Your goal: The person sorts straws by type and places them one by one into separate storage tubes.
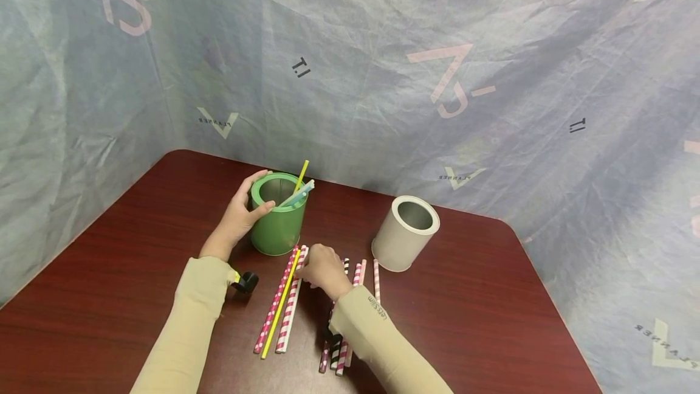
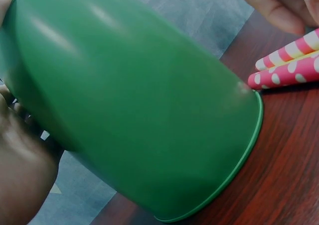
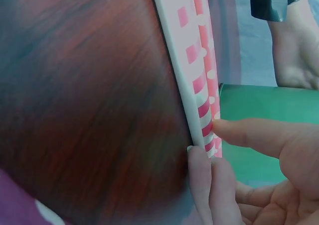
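My left hand [image 1: 236, 214] grips the upper part of a green can [image 1: 277, 231], its thumb over the near rim. A yellow straw [image 1: 302, 174] and light blue straws [image 1: 298, 195] lean out of the can's opening. In front of it, a pink polka-dot straw [image 1: 267, 324], a yellow straw [image 1: 273, 324] and a pink-and-white striped straw [image 1: 287, 321] lie side by side on the table. My right hand [image 1: 324, 269] is at their far ends. The right wrist view has its thumb and fingertips pinching the striped straw and a white straw [image 3: 182, 80] beside it.
A white can [image 1: 403, 242] stands open-topped at the right. More patterned straws [image 1: 338, 357], some striped and some dotted, lie partly hidden under my right forearm. A pale pink striped straw [image 1: 377, 281] lies near the white can. Printed cloth [image 1: 350, 78] hangs behind the dark red table [image 1: 470, 315].
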`<control>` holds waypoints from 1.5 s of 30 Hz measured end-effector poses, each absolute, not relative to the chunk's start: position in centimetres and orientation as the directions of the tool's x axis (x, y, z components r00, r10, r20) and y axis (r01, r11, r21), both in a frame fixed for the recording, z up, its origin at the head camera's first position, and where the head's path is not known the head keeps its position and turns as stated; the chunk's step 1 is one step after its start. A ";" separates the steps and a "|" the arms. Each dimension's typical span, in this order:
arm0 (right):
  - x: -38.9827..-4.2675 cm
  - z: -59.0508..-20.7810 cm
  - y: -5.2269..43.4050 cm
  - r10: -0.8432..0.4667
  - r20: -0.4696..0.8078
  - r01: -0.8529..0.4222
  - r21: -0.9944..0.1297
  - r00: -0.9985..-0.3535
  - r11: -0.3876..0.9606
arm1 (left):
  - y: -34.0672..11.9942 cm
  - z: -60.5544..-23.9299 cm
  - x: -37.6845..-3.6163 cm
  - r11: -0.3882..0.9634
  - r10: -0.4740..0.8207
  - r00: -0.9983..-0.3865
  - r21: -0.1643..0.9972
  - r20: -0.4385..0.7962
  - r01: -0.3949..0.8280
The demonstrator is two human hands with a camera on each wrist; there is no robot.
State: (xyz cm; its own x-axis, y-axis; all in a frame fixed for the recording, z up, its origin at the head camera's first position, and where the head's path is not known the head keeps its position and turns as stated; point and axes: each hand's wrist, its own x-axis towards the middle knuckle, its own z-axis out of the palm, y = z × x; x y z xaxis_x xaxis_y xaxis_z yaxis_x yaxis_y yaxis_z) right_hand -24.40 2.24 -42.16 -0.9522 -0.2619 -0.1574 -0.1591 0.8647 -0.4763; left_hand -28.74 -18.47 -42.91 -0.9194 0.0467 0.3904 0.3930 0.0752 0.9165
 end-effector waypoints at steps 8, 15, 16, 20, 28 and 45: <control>-24.6 -42.3 2.0 -0.276 -0.155 -0.165 -0.504 -0.948 0.848 | -18.6 -42.9 -28.7 0.074 0.047 -0.926 0.923 0.375 0.378; -24.6 -42.4 2.0 -0.264 -0.182 -0.127 -0.542 -0.947 0.831 | -18.6 -43.0 -28.6 0.103 0.040 -0.929 0.923 0.368 0.371; -24.6 -42.4 2.0 -0.257 -0.190 -0.114 -0.551 -0.948 0.827 | -18.6 -43.0 -28.6 0.103 0.040 -0.927 0.921 0.373 0.375; -24.7 -42.3 1.9 -0.235 -0.218 -0.069 -0.577 -0.947 0.814 | -18.6 -43.0 -28.8 0.092 0.042 -0.919 0.915 0.391 0.394; -24.9 -42.4 1.9 -0.230 -0.249 -0.046 -0.579 -0.941 0.814 | -18.5 -42.9 -28.6 0.083 0.037 -0.923 0.920 0.382 0.384; -25.2 -42.9 2.1 -0.238 -0.249 -0.035 -0.619 -0.939 0.785 | -18.4 -42.7 -28.6 0.086 0.037 -0.928 0.924 0.370 0.372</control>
State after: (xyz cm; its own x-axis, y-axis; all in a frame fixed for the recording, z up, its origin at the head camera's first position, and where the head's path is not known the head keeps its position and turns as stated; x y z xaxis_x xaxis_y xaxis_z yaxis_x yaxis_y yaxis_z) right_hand -25.16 2.09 -42.90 -0.9390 -0.2375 -0.2487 -0.0346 0.7847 -0.6189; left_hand -28.62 -18.41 -42.66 -0.9282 0.0369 0.3702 0.3721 0.0864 0.9242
